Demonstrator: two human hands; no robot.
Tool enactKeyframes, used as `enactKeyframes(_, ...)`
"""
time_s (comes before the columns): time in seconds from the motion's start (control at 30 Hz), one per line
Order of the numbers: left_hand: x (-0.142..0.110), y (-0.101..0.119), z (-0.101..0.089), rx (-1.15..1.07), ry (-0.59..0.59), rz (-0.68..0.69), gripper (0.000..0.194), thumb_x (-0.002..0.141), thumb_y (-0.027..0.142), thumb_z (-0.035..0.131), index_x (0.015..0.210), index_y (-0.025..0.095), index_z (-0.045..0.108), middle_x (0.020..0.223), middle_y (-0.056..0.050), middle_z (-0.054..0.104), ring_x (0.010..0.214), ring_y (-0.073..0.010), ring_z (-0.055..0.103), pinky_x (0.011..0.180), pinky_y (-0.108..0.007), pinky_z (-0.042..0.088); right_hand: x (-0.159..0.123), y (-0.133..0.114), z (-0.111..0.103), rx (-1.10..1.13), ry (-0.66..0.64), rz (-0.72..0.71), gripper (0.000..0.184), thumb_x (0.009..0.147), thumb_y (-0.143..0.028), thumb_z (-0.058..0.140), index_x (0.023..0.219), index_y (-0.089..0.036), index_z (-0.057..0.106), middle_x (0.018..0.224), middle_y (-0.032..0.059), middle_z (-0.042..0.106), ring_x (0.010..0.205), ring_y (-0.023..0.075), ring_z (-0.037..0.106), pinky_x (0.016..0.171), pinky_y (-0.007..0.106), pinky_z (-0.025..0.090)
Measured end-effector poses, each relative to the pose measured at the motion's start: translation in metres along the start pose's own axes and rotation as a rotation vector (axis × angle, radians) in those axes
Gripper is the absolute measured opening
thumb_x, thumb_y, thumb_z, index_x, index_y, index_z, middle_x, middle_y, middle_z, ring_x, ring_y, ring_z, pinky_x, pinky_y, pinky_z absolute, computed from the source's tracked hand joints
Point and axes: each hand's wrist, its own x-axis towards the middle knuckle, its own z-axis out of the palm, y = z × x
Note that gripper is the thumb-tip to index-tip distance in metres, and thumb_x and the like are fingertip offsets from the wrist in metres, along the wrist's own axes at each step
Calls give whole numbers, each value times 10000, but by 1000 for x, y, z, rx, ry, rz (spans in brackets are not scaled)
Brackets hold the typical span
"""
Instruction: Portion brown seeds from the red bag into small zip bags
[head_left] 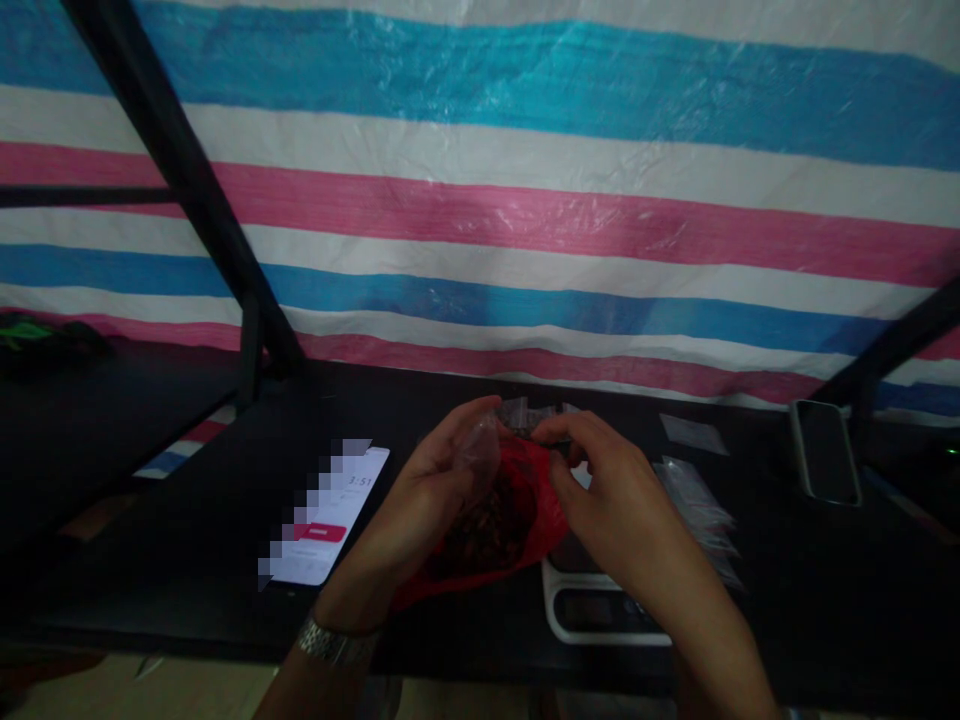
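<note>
My left hand (427, 490) and my right hand (600, 480) meet above a red plastic bag (495, 530) full of dark small pieces. Both hands pinch a small clear plastic pouch (517, 415) between their fingertips, holding it just over the red bag. My left wrist wears a metal watch (334, 640). The red bag lies on the dark table (187, 540), partly over a white digital scale (600, 605) that sits under my right forearm.
A lit phone (330, 515) lies left of my hands. A pile of clear small pouches (697, 505) lies to the right, with a dark phone (825, 450) beyond it. Black frame bars and a striped blue, pink and white tarp (525, 200) stand behind the table.
</note>
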Motion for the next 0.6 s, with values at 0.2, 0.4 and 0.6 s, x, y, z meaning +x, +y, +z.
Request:
enactKeyframes(0.2,0,1,5,5,62,-20,725,628,8,627,1298,265,731,1138,-25,788,1003,-184,712,835,-243,528,-1,-1,-2,9,22,-3,270,909,-72,532,1027,-244,704,1006,32,726,932,211,664,839,350,482)
enactKeyframes(0.4,1,1,6,17,45,-20,697,612,16,615,1251,264,742,1173,-12,781,1012,-171,698,835,-231,510,0,-5,-3,25,47,-21,252,918,-74,531,1005,-240,699,1039,32,733,958,211,667,873,357,486)
enactKeyframes(0.6,0,-4,1,72,-42,-38,680,650,22,637,1273,280,726,1143,-7,779,1028,-184,703,864,-249,523,0,-12,-5,29,76,-68,180,984,-143,580,1053,-250,708,1089,41,746,1044,235,669,923,389,495)
